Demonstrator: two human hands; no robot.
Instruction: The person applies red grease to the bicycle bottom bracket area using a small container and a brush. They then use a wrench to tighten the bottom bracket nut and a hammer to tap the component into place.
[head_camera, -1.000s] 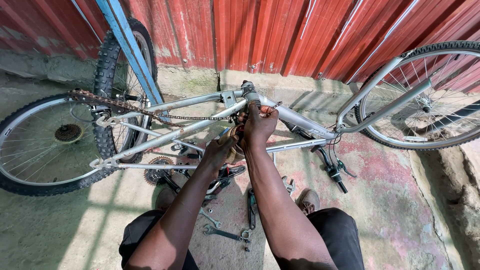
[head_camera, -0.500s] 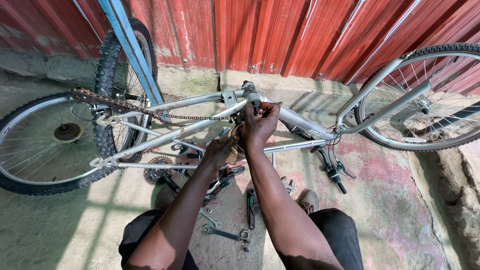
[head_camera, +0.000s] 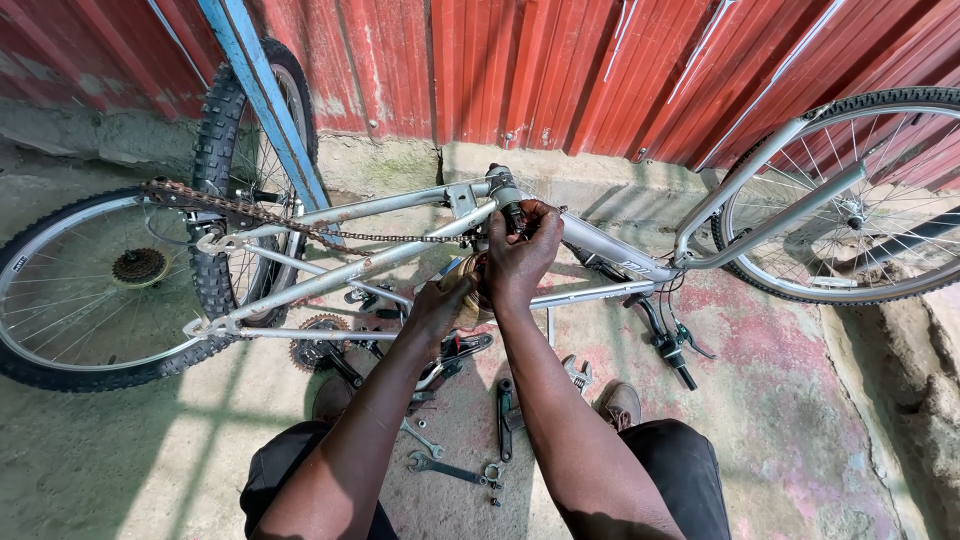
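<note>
One silver bicycle frame (head_camera: 380, 262) lies inverted on the concrete floor (head_camera: 800, 440); two wheels: rear (head_camera: 95, 290), front (head_camera: 850, 200). Right hand (head_camera: 522, 252): fingers clamped on the bottom bracket (head_camera: 505, 200). Left hand (head_camera: 440, 305): fingers curled around a brass-coloured can (head_camera: 466, 290) just below. One chain (head_camera: 300, 225) draped over frame. At least three wrenches (head_camera: 450, 468) on floor.

The right hand (head_camera: 522, 252) is covering the frame's bottom bracket (head_camera: 508, 212), so whatever its fingers are pinching is staying hidden. The left hand (head_camera: 440, 305) is masking a brownish object (too little showing to identify) just below those fingers. The front wheel (head_camera: 850, 200) is running off the right edge.
</note>
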